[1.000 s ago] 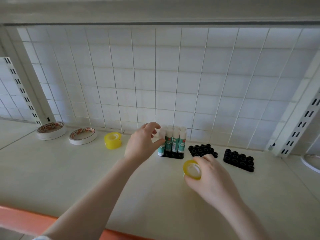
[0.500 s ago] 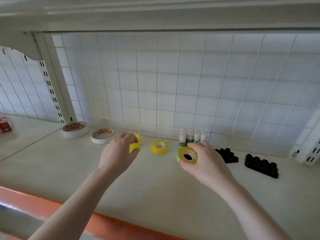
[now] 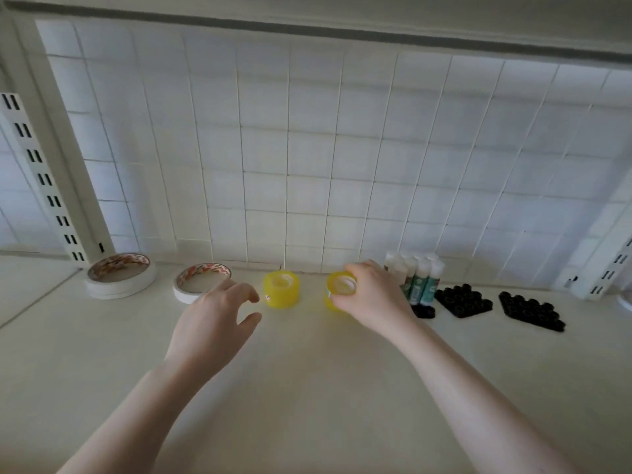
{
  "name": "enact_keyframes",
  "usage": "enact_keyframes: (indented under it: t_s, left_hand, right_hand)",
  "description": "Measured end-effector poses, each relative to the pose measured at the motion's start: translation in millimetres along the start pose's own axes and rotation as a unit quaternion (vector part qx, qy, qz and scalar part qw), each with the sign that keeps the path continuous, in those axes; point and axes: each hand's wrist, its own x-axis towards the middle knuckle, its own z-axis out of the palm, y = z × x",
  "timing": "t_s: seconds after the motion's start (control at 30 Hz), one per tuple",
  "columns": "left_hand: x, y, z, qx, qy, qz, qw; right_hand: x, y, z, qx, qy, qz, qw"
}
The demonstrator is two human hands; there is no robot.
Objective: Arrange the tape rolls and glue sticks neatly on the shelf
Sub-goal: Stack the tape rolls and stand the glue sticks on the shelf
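1. At the far left of the frame, by the slotted upright, a stack of white tape rolls [image 3: 119,278] lies flat on the shelf [image 3: 307,388]. Just right of it lies a single white tape roll [image 3: 200,281], partly behind my left hand.
2. My left hand [image 3: 213,323] hovers left of centre, its grip released: fingers loosely curved, holding nothing, close to the first yellow tape roll [image 3: 281,289] but apart from it.
3. That yellow roll stands against the tiled wall, lined up with the white ones, so I judge it placed.
4. Right of centre, my right hand [image 3: 369,299] grasps the second yellow tape roll [image 3: 340,289], fingers curled over its top. It looks down on the shelf or very nearly; I cannot tell whether it fully rests.
5. Just right of that hand, the glue sticks [image 3: 419,278] stand upright in a black holder [image 3: 424,311].
6. Further right, two more black holders [image 3: 496,302] sit empty.
7. As I judge it, the row is almost finished: what remains is letting go of this roll and perhaps evening out the spacing.
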Motion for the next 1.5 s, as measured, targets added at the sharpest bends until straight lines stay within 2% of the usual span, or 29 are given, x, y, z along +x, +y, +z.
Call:
enact_keyframes:
  t_s: [0.27, 0.57, 1.0, 1.5]
  left_hand:
    - [2.1, -1.8, 3.7, -0.101, 0.002, 0.013, 0.995]
    - [-0.8, -3.6, 2.9, -0.105, -0.006, 0.051, 0.993]
    - [-1.7, -2.1, 2.0, -0.107, -0.027, 0.042, 0.993]
    - [-0.7, -4.9, 4.3, -0.107, -0.042, 0.036, 0.993]
  right_hand:
    - [14.8, 5.9, 17.5, 0.004, -0.016, 0.032, 0.999]
    - [12.3, 6.4, 15.8, 0.044, -0.011, 0.042, 0.998]
    - [10.4, 5.0, 12.7, 0.065, -0.026, 0.073, 0.995]
    - [3.3, 2.3, 32.1, 0.061, 0.036, 0.107, 0.992]
